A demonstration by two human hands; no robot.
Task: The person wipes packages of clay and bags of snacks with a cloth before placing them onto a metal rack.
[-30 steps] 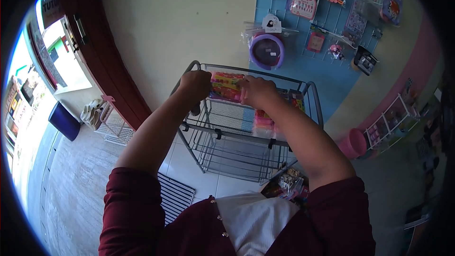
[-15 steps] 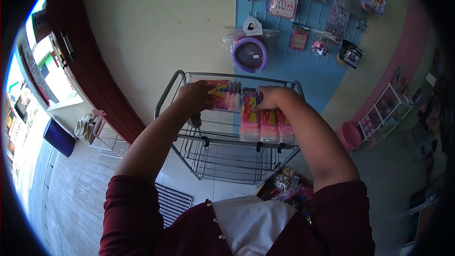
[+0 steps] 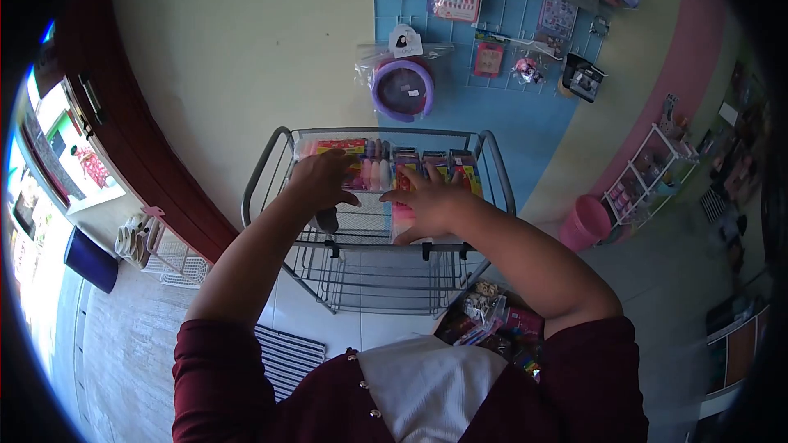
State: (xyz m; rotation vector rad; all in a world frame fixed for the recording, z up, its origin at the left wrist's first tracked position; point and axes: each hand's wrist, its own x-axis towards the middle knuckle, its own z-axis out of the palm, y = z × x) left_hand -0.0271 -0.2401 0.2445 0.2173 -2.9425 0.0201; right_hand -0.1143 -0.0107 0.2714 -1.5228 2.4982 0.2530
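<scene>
A grey wire cart (image 3: 279,156) stands against the wall, with packs in its top tray. My left hand (image 3: 324,180) is over the left part of the tray, its fingers apart at the front of a pack with red and yellow labels (image 3: 349,146) and pink and purple pieces. My right hand (image 3: 427,201) spreads its fingers on top of several upright packs (image 3: 466,172) on the right side, hiding much of them. A dark rounded object (image 3: 327,220) sits below my left hand at the cart's front edge.
Hair goods and toys hang on a wall grid (image 3: 460,49) behind the cart. At the right are a pink bin (image 3: 585,221) and a white rack (image 3: 648,172). A box of packaged goods (image 3: 492,324) lies on the floor, right of the cart. A striped mat (image 3: 287,357) lies in front.
The view has shifted, so the cart appears further left. My right hand has moved forward and down over the right packs, its fingers now spread wider. My left hand's fingers have opened downward.
</scene>
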